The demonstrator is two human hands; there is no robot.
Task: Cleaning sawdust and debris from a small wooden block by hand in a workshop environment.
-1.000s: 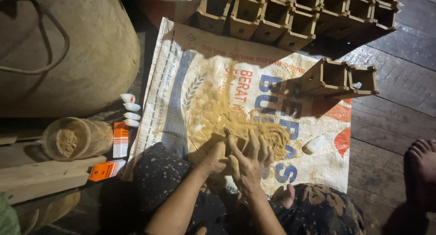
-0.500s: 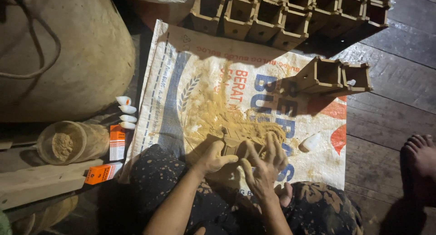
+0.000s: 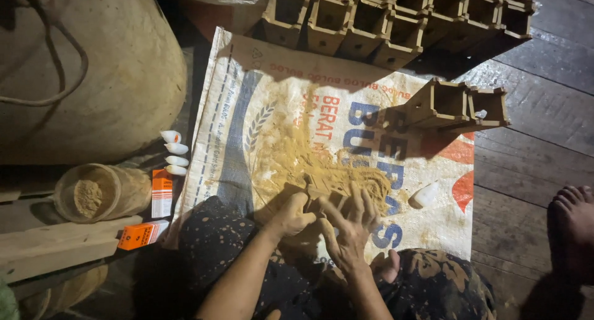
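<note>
Both hands work low on a woven sack spread on the wooden floor: the left hand is curled narrow around the near end of a small wooden box mould, while the right hand lies with fingers spread wide over its top and the yellow-brown powder heaped beside it. Compared with a second ago, the hands have drawn nearer to the person's lap and the left has closed from a flat press into a grip, which suggests the packing has given way to steadying the mould. It sits directly beneath and between the two hands, partly hidden by them, at the near edge of the powder pile. On the sack farther away lies a pair of joined wooden moulds, and a long row of moulds lines the top edge. A jar of powder stands well to the left.
</note>
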